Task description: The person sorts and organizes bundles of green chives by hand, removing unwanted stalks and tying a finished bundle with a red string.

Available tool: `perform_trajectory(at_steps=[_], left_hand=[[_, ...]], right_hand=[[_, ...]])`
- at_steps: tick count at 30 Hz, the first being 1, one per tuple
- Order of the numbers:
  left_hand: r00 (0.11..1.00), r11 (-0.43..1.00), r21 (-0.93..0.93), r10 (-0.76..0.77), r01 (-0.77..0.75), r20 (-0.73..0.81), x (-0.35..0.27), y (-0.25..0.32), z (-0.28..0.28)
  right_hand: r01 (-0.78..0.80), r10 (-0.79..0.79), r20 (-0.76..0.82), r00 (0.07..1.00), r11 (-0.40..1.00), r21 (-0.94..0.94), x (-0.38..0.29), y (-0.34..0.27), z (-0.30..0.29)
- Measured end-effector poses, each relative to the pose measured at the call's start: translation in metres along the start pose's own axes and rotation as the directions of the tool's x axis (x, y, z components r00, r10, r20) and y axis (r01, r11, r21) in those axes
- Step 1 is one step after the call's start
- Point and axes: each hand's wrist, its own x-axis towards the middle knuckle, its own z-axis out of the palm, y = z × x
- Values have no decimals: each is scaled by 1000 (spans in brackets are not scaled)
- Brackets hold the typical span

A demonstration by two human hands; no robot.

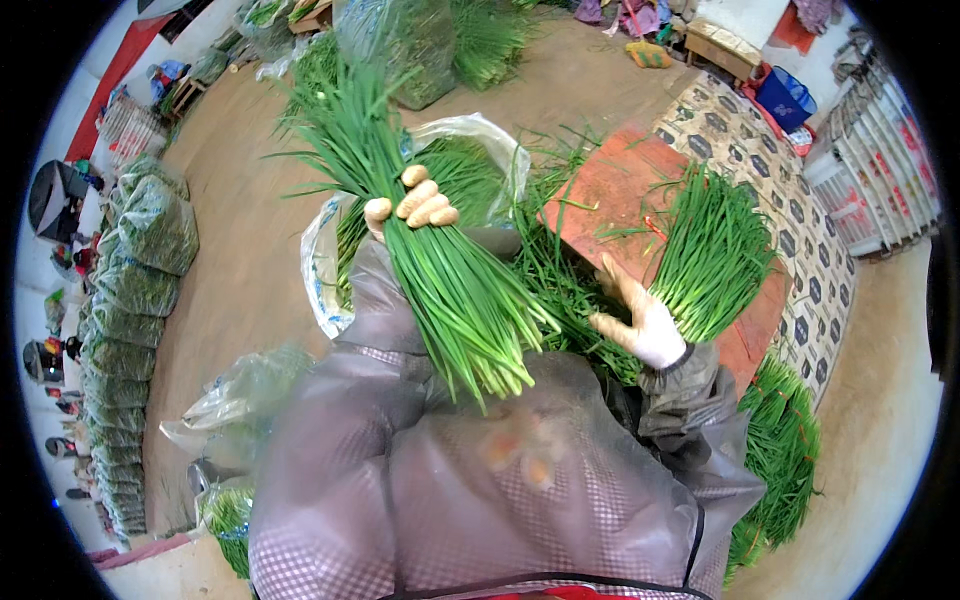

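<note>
My gloved left hand [420, 201] grips a bunch of green chives [465, 292] around its middle. The leaf tips fan out toward the far side, and the pale stem ends point down to my apron [517, 450]. My right hand [641, 319], in a pale glove, holds nothing; its thumb and fingers are spread. It hovers by the near edge of a reddish board [622, 202], beside a second pile of chives [712, 255] lying there. Loose leaves [555, 277] hang in a tangle between the board and a white plastic sack [319, 277] that also contains greens.
Tied bundles [780, 450] lie on the floor at my right. Filled plastic bags [154, 225] stand in a long row on the left. Another large bag of greens [420, 60] stands ahead. Beyond the patterned mat [810, 277] are stacked white crates [870, 165] and a blue basket [784, 97].
</note>
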Motion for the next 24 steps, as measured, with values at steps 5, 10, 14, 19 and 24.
perform_trajectory(at_steps=[5, 10, 14, 19, 24], left_hand=[[968, 965, -77, -250, 251, 22, 25, -47, -14], [908, 912, -25, -409, 409, -85, 28, -67, -1], [842, 847, -71, -532, 527, -91, 41, -92, 0], [780, 801, -59, -594, 595, -199, 39, -99, 1], [751, 781, -47, -613, 622, -243, 40, -107, 4]], right_hand=[[82, -41, -120, 992, 928, 362, 49, -52, -36], [494, -456, -374, 807, 870, 5, 116, -117, -71], [485, -623, -376, 686, 776, -403, 157, -135, -109], [560, -843, -113, 527, 444, -700, 188, -158, -105], [433, -602, 237, 763, 204, -878, 203, -155, -99]])
